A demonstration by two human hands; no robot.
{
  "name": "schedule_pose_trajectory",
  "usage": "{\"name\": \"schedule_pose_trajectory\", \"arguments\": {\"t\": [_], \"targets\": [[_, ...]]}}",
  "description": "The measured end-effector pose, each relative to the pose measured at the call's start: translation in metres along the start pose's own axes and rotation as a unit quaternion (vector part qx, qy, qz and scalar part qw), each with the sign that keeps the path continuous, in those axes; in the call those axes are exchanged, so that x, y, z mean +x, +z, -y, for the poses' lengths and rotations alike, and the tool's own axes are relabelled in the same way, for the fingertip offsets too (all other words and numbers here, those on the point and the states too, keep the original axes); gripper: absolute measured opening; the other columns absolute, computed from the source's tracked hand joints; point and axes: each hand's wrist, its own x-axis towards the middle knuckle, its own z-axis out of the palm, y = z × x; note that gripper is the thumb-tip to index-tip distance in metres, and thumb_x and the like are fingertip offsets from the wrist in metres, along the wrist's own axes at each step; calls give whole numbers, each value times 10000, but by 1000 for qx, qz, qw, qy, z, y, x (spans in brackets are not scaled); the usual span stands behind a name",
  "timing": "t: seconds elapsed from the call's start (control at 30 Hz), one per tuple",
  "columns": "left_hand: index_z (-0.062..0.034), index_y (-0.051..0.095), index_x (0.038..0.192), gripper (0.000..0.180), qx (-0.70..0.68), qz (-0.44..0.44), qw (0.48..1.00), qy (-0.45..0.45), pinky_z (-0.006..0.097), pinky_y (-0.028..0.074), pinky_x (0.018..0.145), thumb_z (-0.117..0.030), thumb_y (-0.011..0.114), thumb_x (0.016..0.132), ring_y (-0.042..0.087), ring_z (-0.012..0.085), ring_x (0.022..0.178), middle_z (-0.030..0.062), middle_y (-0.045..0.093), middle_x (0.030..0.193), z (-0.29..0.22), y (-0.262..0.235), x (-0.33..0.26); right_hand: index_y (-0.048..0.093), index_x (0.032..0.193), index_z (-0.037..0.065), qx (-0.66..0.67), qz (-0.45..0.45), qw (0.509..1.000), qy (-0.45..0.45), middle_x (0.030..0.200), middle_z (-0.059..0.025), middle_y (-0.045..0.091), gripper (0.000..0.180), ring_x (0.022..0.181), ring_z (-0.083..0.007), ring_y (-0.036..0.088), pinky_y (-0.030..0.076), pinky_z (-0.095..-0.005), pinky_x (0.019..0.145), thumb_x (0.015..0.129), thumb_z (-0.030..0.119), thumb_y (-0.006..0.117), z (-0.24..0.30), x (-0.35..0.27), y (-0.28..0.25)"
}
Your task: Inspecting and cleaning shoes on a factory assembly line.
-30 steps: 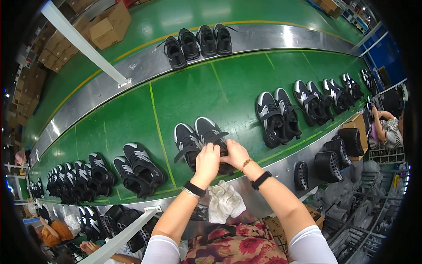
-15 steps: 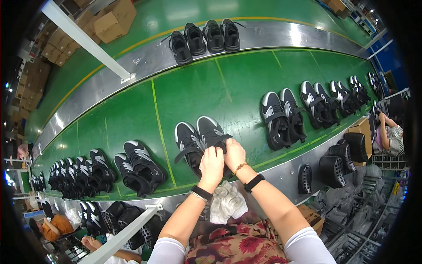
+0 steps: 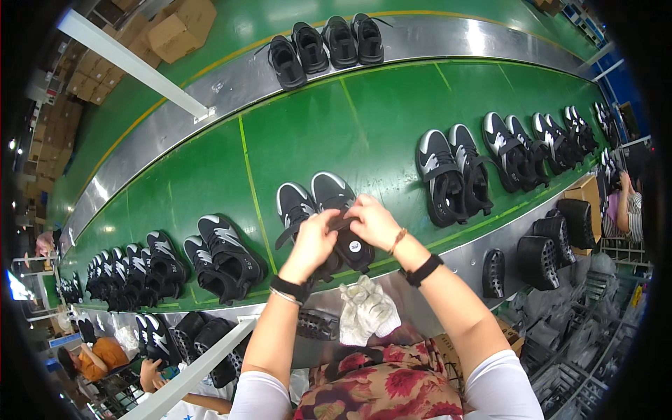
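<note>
— What's that person got hold of there?

— The right-hand sneaker [image 3: 343,220] of a black pair with white toe panels. Both hands are together on it: the left hand [image 3: 313,241] pinches at the strap across its top, and the right hand [image 3: 373,220] is closed over the same strap from the other side, fingers nearly meeting.

— Which way is the shoe lying?

— Its long axis runs away from the person, toe pointing out across the green conveyor belt [image 3: 364,119], heel toward the wrists. It tips slightly leftward at the toe. Its mate [image 3: 294,210] sits just left of the left hand, touching it side by side, pointing the same way.

— Is the shoe lifted?

— I can't tell; the heel is hidden under the hands. It looks to rest on the belt near the steel edge [image 3: 455,262].

— What else is around?

— Just below the hands, on the steel edge, lies a crumpled pair of white gloves [image 3: 367,311]. To the right of the right hand, another black and white pair [image 3: 455,175] points the same way, and more pairs [image 3: 539,143] follow beyond. To the left of the left hand, a pair [image 3: 224,255] lies angled. Far beyond the hands, four black shoes [image 3: 325,42] sit on the far steel strip.
</note>
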Motion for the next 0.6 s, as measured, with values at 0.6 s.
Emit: {"name": "schedule_pose_trajectory", "arguments": {"t": [0.6], "targets": [[-57, 616, 929, 232, 268, -120, 952, 91, 354, 498, 696, -18, 631, 701, 538, 258, 851, 84, 537, 881, -14, 26, -33, 610, 1091, 12, 430, -135, 850, 273, 815, -23, 615, 280, 750, -93, 564, 461, -226, 659, 864, 168, 662, 15, -5, -2]]}}
